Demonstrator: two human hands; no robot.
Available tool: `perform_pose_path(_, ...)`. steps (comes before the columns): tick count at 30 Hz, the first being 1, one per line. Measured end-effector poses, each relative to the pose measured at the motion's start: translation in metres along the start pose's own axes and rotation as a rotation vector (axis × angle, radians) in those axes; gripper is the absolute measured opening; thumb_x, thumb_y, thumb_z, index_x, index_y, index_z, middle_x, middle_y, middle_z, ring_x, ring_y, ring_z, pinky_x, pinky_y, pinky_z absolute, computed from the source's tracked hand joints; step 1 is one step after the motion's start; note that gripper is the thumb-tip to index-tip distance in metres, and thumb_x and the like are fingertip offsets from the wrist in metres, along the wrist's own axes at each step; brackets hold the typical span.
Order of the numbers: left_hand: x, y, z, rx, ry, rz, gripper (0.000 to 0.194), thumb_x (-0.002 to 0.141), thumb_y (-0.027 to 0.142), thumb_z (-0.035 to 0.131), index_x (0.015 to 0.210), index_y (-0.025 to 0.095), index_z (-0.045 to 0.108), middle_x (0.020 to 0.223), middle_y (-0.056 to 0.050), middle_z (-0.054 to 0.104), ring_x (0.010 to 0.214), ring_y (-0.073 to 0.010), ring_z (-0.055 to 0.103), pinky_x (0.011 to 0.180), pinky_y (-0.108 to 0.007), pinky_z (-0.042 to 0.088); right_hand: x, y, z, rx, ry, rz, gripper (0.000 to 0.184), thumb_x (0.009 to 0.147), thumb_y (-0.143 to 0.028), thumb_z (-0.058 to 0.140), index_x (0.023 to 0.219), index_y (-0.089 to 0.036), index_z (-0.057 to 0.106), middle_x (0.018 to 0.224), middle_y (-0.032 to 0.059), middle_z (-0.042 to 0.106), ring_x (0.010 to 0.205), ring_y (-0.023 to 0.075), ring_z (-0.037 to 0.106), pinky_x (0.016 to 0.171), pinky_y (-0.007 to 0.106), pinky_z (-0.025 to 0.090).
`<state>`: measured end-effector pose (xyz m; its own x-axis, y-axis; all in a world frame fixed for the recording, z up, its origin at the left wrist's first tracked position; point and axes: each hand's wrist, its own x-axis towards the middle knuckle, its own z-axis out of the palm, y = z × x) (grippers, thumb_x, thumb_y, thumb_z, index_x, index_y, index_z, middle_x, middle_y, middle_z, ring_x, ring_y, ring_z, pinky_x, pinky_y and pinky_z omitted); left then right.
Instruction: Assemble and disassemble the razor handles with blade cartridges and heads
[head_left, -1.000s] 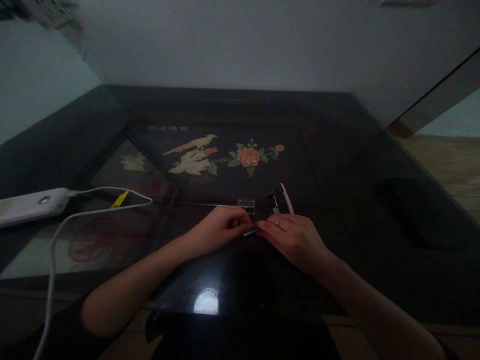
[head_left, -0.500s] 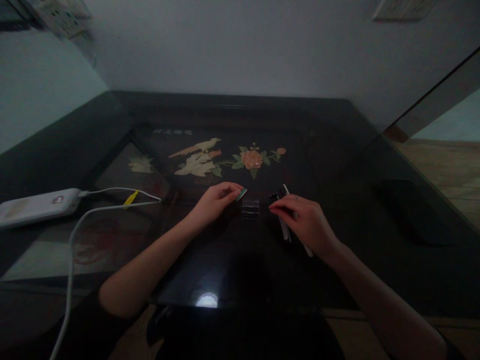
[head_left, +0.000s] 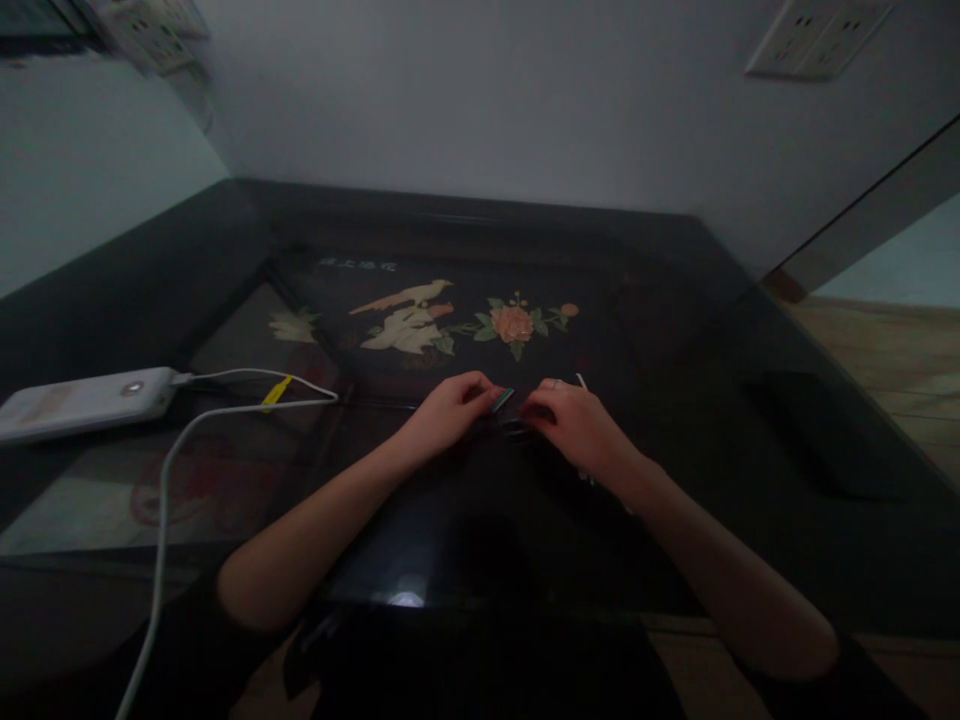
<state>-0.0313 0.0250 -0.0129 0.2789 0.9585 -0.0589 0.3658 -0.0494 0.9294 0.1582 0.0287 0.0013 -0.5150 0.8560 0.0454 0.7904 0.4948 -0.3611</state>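
Note:
My left hand (head_left: 454, 408) pinches a small flat strip (head_left: 503, 400) with green and pale edges between thumb and fingertips. Just right of it, my right hand (head_left: 583, 425) is closed in a pinch, and whatever may be in its fingertips is too small and dark to name. Under those fingertips lies a small clear, shiny piece (head_left: 515, 428), partly covered. Thin pale sticks, perhaps tweezers, lie beneath the right hand; only a tip (head_left: 582, 381) and bits of their lower ends show.
The dark glossy tabletop (head_left: 465, 520) bears a bird-and-flower picture (head_left: 512, 324). On the left lies a white power bank (head_left: 90, 402) with a white cable (head_left: 161, 520) and yellow tag. A dark flat object (head_left: 825, 435) rests at the right. A wall (head_left: 480, 110) stands behind.
My right hand has moved left, toward my left hand, and now covers part of the clear piece and most of the pale sticks. The left hand keeps its strip. The view has shifted slightly.

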Motion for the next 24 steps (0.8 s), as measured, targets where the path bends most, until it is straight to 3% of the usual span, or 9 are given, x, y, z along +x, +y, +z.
perform_pose_path(7, -0.0059, 0.0091, 0.0009, 0.259, 0.108, 0.048, 0.020, 0.089, 0.030, 0.048, 0.076, 0.017, 0.055, 0.066, 0.002, 0.055, 0.063, -0.0124, 0.049, 0.058, -0.024, 0.035, -0.0030, 0.0065, 0.0062, 0.079, 0.015, 0.000, 0.012, 0.080, -0.007, 0.066, 0.087, -0.016, 0.069, 0.086, 0.0031, 0.063, 0.070, 0.0135, 0.058, 0.064, 0.025, 0.042)
perform_pose_path(16, -0.0077, 0.0051, 0.0062, 0.309, 0.018, 0.052, 0.019, 0.090, 0.029, 0.048, 0.076, 0.018, 0.054, 0.065, 0.003, 0.056, 0.059, -0.0124, 0.051, 0.055, -0.024, 0.034, -0.0081, 0.0070, 0.0084, 0.144, 0.034, -0.026, 0.011, 0.081, -0.006, 0.064, 0.087, -0.016, 0.065, 0.085, 0.0025, 0.062, 0.071, 0.0142, 0.056, 0.065, 0.027, 0.043)
perform_pose_path(24, -0.0069, 0.0072, 0.0064, 0.302, -0.002, 0.048, 0.020, 0.089, 0.029, 0.048, 0.074, 0.017, 0.053, 0.064, 0.004, 0.053, 0.059, -0.0117, 0.048, 0.056, -0.023, 0.033, -0.0106, 0.0008, 0.0044, 0.171, -0.037, 0.019, 0.013, 0.081, -0.006, 0.066, 0.090, -0.015, 0.066, 0.092, 0.0041, 0.061, 0.072, 0.0139, 0.058, 0.066, 0.027, 0.044)
